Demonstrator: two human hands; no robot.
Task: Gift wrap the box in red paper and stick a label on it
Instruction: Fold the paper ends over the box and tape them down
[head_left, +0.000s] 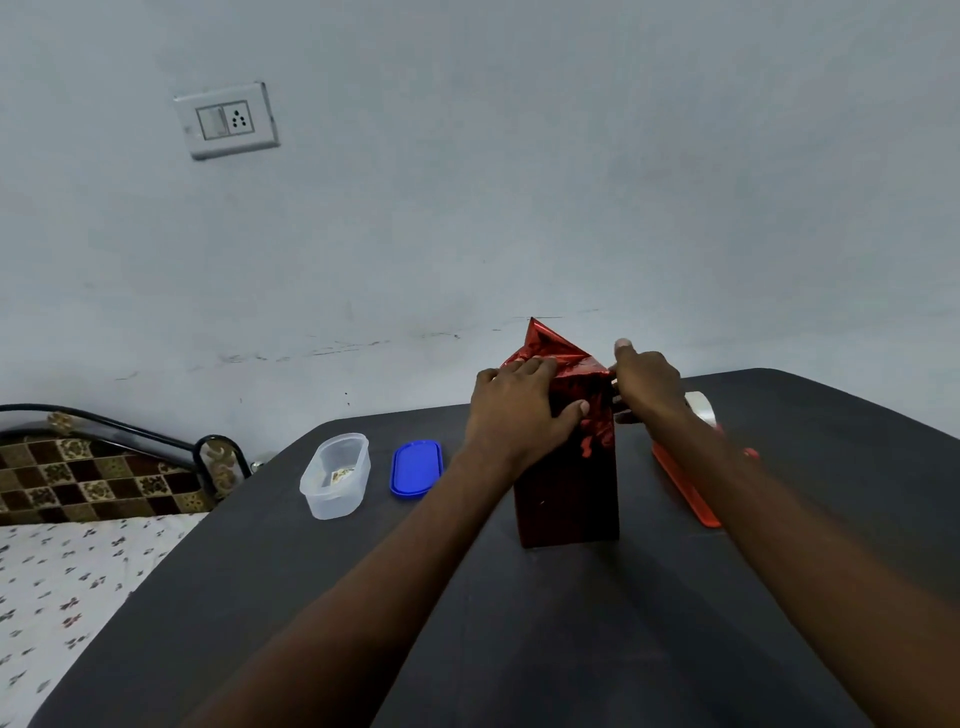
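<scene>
Both forearms outstretched; left hand (519, 410) flat atop box (569, 499), right hand (649, 387) pinching paper (550, 345)

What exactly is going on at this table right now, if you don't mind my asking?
A person is gift-wrapping a box standing upright on the dark table. The left hand presses the red paper against its top end, while the right hand folds the side flap. The top is still unsealed, and no label is visible yet.

Dark grey table (519, 649), lower frame | upright on it, centre: box in red paper (566, 499) | left of centre: clear tub (336, 475), blue lid (415, 467) alongside | right: orange tape dispenser (685, 488), partly behind forearm
</scene>
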